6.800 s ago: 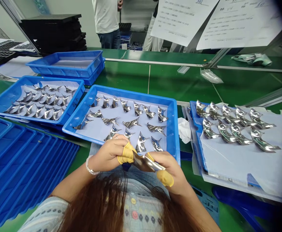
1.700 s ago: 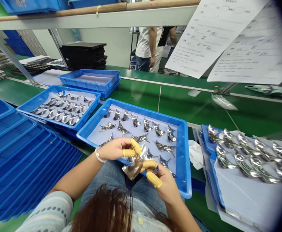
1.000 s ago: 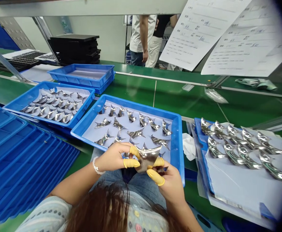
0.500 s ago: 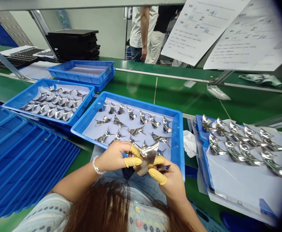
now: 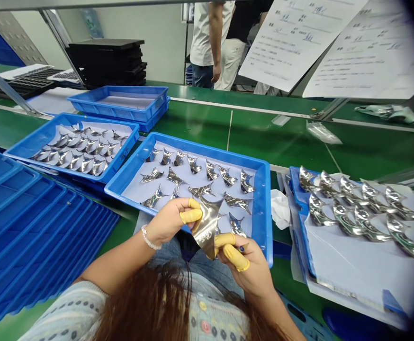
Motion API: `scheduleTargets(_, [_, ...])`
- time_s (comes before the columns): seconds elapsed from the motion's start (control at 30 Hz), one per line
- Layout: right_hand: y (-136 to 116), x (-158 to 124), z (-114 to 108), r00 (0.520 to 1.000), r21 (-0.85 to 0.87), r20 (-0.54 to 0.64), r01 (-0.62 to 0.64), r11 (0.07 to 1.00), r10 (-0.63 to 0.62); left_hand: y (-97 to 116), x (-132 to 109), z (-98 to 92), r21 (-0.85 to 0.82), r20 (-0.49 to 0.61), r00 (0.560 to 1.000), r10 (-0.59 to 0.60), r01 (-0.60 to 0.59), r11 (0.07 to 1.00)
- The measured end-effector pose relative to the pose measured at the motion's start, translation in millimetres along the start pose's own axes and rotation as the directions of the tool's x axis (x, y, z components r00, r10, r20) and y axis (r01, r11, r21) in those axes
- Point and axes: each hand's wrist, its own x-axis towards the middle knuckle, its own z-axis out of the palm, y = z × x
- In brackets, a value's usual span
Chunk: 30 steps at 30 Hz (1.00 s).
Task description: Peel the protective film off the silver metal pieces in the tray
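Observation:
A shiny curved metal piece [image 5: 207,225] with pointed corners and pale lettering is held up between both hands, over the front edge of the middle blue tray [image 5: 266,203]. My left hand [image 5: 173,220], in yellow finger cots, pinches its upper left side. My right hand [image 5: 242,258], also in yellow finger cots, grips its lower right corner. A thin dark pointed thing also shows in the right hand; its kind I cannot make out. Behind the hands, several similar metal pieces [image 5: 194,165] lie in rows on the tray's white paper.
Another blue tray [image 5: 13,151] of metal pieces stands left, above a stack of blue trays [image 5: 32,237]. At right, larger curved metal pieces [image 5: 349,218] lie on a paper-lined tray. Crumpled tissue [image 5: 280,208] sits between. Printed sheets [image 5: 299,47] hang above; people stand behind the bench.
The held metal piece has been turned and tilted, so lettering now shows on its face. My left hand has moved slightly up and right; my right hand has shifted its grip to the lower corner.

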Motion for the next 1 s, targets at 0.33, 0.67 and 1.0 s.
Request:
scheduleTargets(0.33, [2, 0, 3, 0.999, 0.068, 0.014, -0.053, 0.996, 0.052, -14, 10, 3.9, -0.163, -0.029, 0.994, -0.103, 0.097, 0.982])
scheduleTargets(0.67, [13, 9, 4, 0.987, 0.208, -0.106, -0.100, 0.973, 0.124, -4, 7, 9.5, -0.168, -0.069, 0.991, -0.116, 0.103, 0.980])
scheduleTargets(1.0, [15, 7, 6, 0.982, 0.295, -0.095, -0.130, 0.947, 0.164, 2, 1, 10.0, -0.025, -0.059, 0.998, -0.020, 0.019, 1.000])
